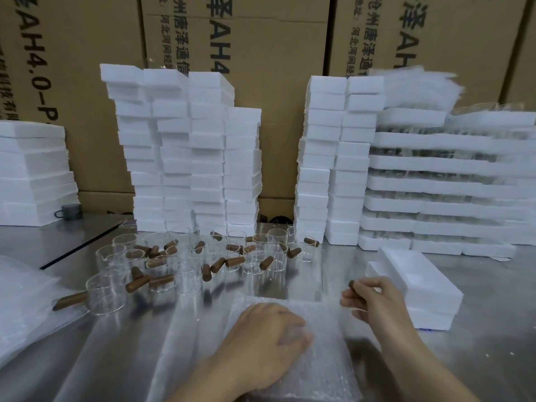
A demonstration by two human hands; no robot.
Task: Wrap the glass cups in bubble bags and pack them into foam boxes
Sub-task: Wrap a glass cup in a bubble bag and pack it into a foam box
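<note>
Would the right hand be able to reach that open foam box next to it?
Probably yes. The open foam box sits just beside the right hand with nothing between them, though that hand already grips a wooden handle.

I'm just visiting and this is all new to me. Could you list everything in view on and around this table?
glass cups: many, clear with brown handles, clustered mid-table
bubble bag: one, clear, flat at the near edge
spare bags: a pile, clear, far left
foam boxes: tall stacks, white, along the back
open foam box: one, white, on the right, on top of another
foam trays: a stack, white, far right
cartons: several, brown, behind
mug: one, grey, back left
table: one, shiny metal
left hand: rests on the bubble bag
right hand: pinches a brown handle
</note>
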